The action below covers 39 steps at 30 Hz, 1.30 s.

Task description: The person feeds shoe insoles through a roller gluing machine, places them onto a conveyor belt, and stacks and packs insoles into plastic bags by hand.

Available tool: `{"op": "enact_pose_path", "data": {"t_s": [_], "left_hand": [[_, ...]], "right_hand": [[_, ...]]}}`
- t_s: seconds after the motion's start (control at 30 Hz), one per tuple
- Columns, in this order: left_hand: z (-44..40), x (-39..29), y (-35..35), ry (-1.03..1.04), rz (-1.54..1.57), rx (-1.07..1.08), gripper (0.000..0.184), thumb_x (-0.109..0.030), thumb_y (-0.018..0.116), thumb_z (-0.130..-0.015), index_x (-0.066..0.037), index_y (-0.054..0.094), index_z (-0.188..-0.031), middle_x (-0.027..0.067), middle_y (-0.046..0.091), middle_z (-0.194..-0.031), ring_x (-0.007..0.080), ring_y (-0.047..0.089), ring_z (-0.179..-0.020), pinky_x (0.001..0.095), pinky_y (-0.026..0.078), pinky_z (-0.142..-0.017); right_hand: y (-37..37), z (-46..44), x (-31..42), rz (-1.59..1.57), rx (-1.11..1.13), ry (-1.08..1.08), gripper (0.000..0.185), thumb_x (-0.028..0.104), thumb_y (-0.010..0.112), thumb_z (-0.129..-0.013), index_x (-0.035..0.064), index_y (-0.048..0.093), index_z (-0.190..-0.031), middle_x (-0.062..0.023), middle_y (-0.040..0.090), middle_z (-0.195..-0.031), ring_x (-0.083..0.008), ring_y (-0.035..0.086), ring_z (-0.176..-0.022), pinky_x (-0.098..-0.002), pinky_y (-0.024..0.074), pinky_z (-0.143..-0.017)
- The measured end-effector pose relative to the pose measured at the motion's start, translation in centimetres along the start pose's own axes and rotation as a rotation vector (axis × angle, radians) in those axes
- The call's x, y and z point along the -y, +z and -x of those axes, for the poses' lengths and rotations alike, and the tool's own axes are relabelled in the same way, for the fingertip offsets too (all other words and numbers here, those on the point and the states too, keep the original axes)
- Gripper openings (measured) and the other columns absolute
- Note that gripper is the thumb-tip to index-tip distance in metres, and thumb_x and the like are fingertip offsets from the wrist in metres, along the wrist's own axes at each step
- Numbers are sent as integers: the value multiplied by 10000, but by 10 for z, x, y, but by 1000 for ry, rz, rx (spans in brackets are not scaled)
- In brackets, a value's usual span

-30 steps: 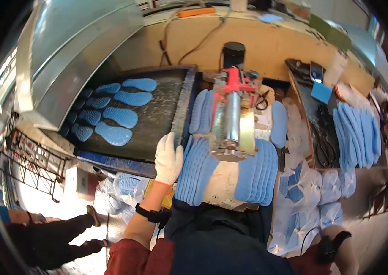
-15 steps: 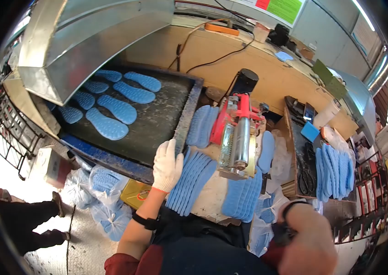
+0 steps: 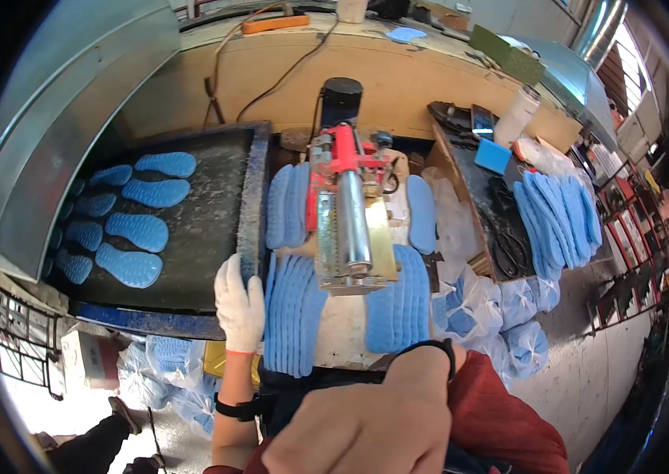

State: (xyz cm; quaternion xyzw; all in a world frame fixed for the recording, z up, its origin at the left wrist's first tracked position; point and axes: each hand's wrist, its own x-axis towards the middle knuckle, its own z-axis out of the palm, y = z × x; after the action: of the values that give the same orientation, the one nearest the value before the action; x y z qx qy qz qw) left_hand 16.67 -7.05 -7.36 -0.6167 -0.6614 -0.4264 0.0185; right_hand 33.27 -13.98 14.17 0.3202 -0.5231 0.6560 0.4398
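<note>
Over on the left, insoles (image 3: 137, 232) lie spread across a belt (image 3: 204, 245), its left end running under a hood (image 3: 74, 95). Dead centre stands the machine (image 3: 356, 213), one upright row (image 3: 293, 316) of insoles at its front left, another row (image 3: 398, 304) at its front right. Left hand (image 3: 238, 306) at the belt's near right corner, just beside that left row; right hand (image 3: 366, 430) out front, nearest the body! Round to the right, the table (image 3: 481, 183) carries scissors (image 3: 510, 254) left of an insole pile (image 3: 557, 221), a phone (image 3: 482, 121) and bottle (image 3: 517, 114) behind. Filled bags (image 3: 526, 347) sit below its near edge.
</note>
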Motion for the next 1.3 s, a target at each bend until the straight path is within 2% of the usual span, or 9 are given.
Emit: {"op": "enact_pose_path", "data": {"t_s": [0.2,0.3,0.37,0.57,0.67,0.77,0.83,1.03,1.3], "left_hand": [[-3,-9,-7,-73,7,42,457,-117,593,-848,17,497,-1274,232,538,-1239,408,516,-1130,454,421,-974],[1,-2,0,-41,-15,26,457,-124,591,-856,7,497,-1283,234,531,-1249,405,512,-1143,454,422,-973],[-1,-2,2,-30,-31,21,459,-128,582,-865,-5,491,-1298,231,528,-1257,398,509,-1156,452,422,-978],[1,-3,5,-48,-39,46,444,-127,564,-894,-9,481,-1313,222,529,-1279,399,530,-1145,438,430,-967],[-1,-5,4,-61,-44,67,446,-120,559,-900,-2,471,-1320,226,530,-1274,401,528,-1145,438,430,-958],[0,-4,3,-28,-15,59,445,-105,546,-903,11,464,-1324,231,524,-1277,398,530,-1143,433,429,-958],[1,-6,1,-47,-22,59,443,-98,544,-901,10,466,-1323,230,524,-1277,398,532,-1140,432,428,-959],[-1,-1,6,-21,-9,6,454,-87,561,-878,11,475,-1313,222,531,-1270,396,526,-1153,427,426,-976],[0,-10,-7,-109,-1,1,484,-131,593,-861,-13,479,-1316,229,520,-1278,403,533,-1131,452,441,-961]], "right_hand": [[-1,4,-6,-49,-122,-234,172,64,665,-893,-104,680,-929,-138,570,-821,-179,542,-589,-292,432,-524],[32,8,-4,-211,-483,-138,260,135,637,-926,-121,674,-914,-155,565,-849,-183,537,-548,-310,448,-517],[33,-4,-20,-196,-382,-384,365,250,614,-941,-106,647,-1015,-144,552,-890,-224,574,-642,-341,497,-593],[12,32,26,-24,-363,-244,474,358,610,-936,-77,611,-1122,-124,545,-922,-276,608,-791,-368,536,-706],[-47,73,87,368,189,559,427,293,545,-968,-31,538,-1245,-204,602,-1121,-376,605,-984,-429,487,-880],[-77,153,109,761,-66,1204,285,315,618,-926,75,676,-1070,-76,683,-956,-253,658,-826,-334,525,-735],[-103,219,102,1193,-481,1476,237,260,655,-879,50,672,-988,-131,677,-919,-293,651,-866,-361,511,-728],[-150,282,40,2063,-717,1202,583,180,773,-737,28,507,-1233,-184,585,-1075,-347,609,-917,-425,513,-717],[-173,282,39,1930,-798,1477,508,130,766,-716,28,546,-1163,-163,602,-999,-329,599,-909,-403,508,-727]]}}
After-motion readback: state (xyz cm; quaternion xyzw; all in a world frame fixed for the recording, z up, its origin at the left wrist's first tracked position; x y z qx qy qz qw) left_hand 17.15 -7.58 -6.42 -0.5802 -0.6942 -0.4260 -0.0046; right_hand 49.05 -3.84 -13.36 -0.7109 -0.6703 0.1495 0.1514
